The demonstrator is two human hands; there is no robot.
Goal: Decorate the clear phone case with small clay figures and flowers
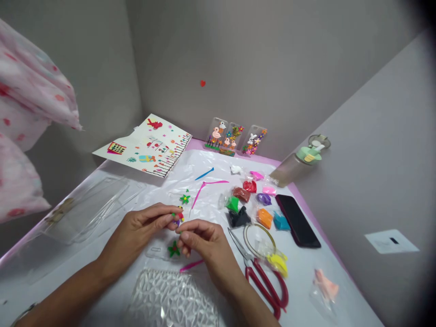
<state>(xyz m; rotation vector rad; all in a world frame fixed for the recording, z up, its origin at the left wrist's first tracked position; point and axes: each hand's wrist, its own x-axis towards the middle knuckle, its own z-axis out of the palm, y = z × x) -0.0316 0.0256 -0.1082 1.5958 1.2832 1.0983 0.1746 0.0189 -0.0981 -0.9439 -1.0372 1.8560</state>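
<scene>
My left hand and my right hand meet over the white table, fingers pinched together. Between the fingertips sits a small multicoloured clay piece, red, yellow, green and purple. Just below my right fingers lies a green clay flower with a red centre on a clear phone case. Another green flower with a yellow centre lies on the table beyond my hands. A pink modelling tool pokes out under my right hand.
Small bags of coloured clay lie right of my hands, with red-handled scissors, a black phone, a yellow clay bag and a bottle. Decorated phone cases lean on the wall; a painted sheet lies at the back left.
</scene>
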